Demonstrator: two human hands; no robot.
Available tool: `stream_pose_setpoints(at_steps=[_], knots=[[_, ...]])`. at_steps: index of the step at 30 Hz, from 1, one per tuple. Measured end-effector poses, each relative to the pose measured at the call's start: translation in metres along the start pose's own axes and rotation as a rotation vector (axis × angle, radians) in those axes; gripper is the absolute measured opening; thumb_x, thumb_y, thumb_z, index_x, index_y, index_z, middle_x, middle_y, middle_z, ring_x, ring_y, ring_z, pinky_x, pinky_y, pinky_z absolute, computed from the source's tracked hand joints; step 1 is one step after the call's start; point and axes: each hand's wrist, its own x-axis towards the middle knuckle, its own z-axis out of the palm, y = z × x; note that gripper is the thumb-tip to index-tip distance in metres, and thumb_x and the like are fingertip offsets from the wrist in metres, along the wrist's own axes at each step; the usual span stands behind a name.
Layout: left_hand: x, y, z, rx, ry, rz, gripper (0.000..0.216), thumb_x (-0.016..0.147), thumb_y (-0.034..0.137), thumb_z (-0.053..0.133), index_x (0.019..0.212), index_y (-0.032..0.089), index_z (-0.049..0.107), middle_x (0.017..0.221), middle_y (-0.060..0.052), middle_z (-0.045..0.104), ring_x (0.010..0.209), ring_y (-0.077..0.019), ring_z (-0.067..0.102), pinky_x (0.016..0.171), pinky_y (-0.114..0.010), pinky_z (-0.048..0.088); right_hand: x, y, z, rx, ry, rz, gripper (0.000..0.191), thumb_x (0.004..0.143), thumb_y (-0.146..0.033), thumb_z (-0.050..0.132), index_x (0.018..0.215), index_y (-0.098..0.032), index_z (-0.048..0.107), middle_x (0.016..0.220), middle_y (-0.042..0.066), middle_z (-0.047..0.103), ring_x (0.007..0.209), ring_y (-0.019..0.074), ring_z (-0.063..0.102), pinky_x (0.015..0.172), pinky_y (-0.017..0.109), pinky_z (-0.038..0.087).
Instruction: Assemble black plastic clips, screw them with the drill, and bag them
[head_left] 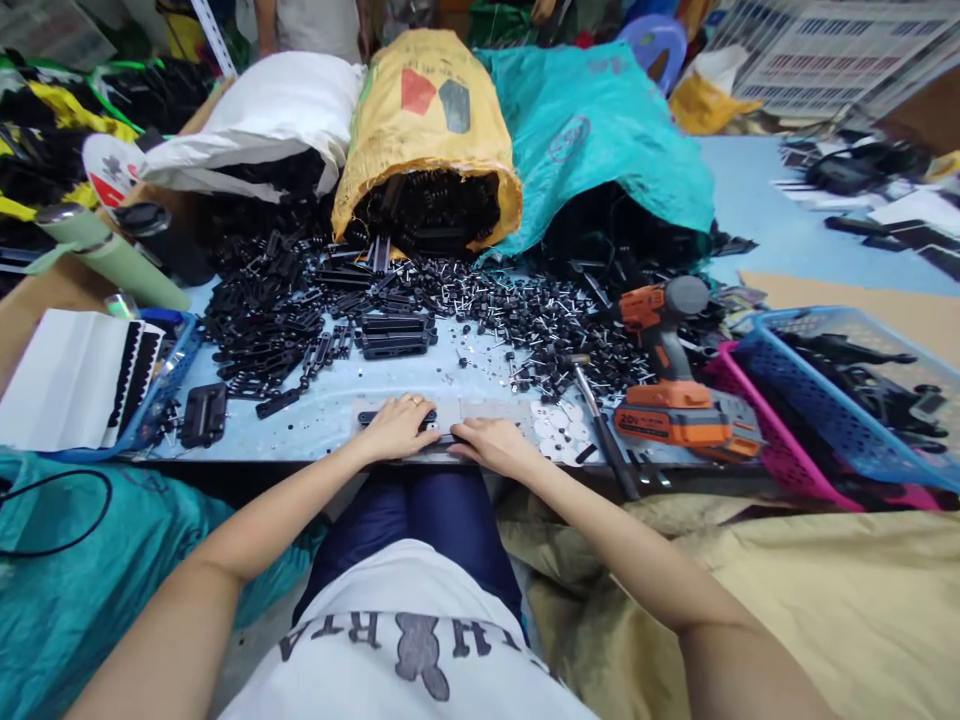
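Observation:
My left hand [397, 428] lies curled over a flat black plastic part [373, 417] at the near edge of the light blue table [315, 405]; its fingers press down on it. My right hand [491, 443] rests just beside it, fingers bent onto a grey metal plate [487, 411] where the black part sits. What lies under the right fingertips is hidden. A heap of small black plastic pieces and pins [480, 300] spreads behind both hands.
An orange cordless drill [667, 375] lies right of my hands, a hammer [600, 420] beside it. Blue [840, 400] and pink [757, 440] baskets stand at the right. White [270, 110], yellow [427, 110] and teal [592, 130] sacks spill black parts at the back. A green bottle [112, 255] lies left.

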Motion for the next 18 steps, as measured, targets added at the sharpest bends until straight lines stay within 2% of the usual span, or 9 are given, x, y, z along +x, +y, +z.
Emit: stream_pose_setpoints(at_steps=[3, 7, 10, 12, 15, 18], knots=[[-0.004, -0.001, 0.004, -0.005, 0.048, 0.005, 0.064, 0.071, 0.062, 0.058, 0.117, 0.018, 0.046, 0.110, -0.010, 0.057, 0.102, -0.0280, 0.052, 0.086, -0.040, 0.040, 0.002, -0.008, -0.007, -0.057, 0.039, 0.025, 0.041, 0.095, -0.050, 0.026, 0.100, -0.021, 0.055, 0.088, 0.006, 0.062, 0.079, 0.0182, 0.058, 0.058, 0.026, 0.029], [-0.009, -0.004, 0.012, -0.026, 0.146, 0.045, 0.048, 0.077, 0.050, 0.058, 0.110, 0.017, 0.049, 0.102, -0.010, 0.060, 0.096, -0.0254, 0.056, 0.080, -0.036, 0.044, 0.002, -0.018, -0.020, -0.160, 0.094, 0.056, 0.040, 0.097, -0.044, 0.023, 0.104, -0.020, 0.053, 0.091, 0.009, 0.061, 0.082, 0.0199, 0.056, 0.063, 0.029, 0.029], [-0.012, -0.007, 0.014, -0.056, 0.211, 0.040, 0.044, 0.079, 0.051, 0.055, 0.106, 0.017, 0.051, 0.096, -0.009, 0.061, 0.093, -0.0242, 0.058, 0.080, -0.035, 0.045, 0.004, -0.020, -0.027, -0.186, 0.112, 0.029, 0.035, 0.097, -0.040, 0.026, 0.103, -0.019, 0.054, 0.090, 0.009, 0.060, 0.082, 0.0198, 0.055, 0.065, 0.029, 0.029], [-0.013, -0.009, 0.013, -0.076, 0.195, 0.038, 0.048, 0.078, 0.056, 0.055, 0.105, 0.017, 0.051, 0.095, -0.009, 0.062, 0.092, -0.0238, 0.059, 0.080, -0.035, 0.045, 0.005, -0.015, -0.027, -0.172, 0.103, -0.008, 0.035, 0.096, -0.041, 0.028, 0.102, -0.019, 0.055, 0.089, 0.009, 0.061, 0.081, 0.0191, 0.056, 0.065, 0.029, 0.030], [-0.002, -0.011, 0.008, -0.100, 0.085, 0.079, 0.056, 0.076, 0.060, 0.056, 0.113, 0.018, 0.050, 0.103, -0.009, 0.061, 0.098, -0.0246, 0.058, 0.082, -0.035, 0.045, 0.005, 0.003, -0.022, -0.088, 0.061, -0.023, 0.039, 0.094, -0.047, 0.033, 0.098, -0.018, 0.058, 0.087, 0.008, 0.063, 0.080, 0.0181, 0.057, 0.066, 0.027, 0.032], [0.035, -0.005, 0.001, -0.111, 0.053, 0.105, 0.051, 0.085, 0.050, 0.048, 0.124, 0.018, 0.044, 0.117, -0.011, 0.056, 0.110, -0.0244, 0.052, 0.091, -0.037, 0.042, 0.016, 0.034, -0.021, 0.031, 0.077, 0.048, 0.036, 0.093, -0.046, 0.039, 0.098, -0.019, 0.062, 0.091, 0.007, 0.066, 0.085, 0.0186, 0.058, 0.071, 0.027, 0.036]])
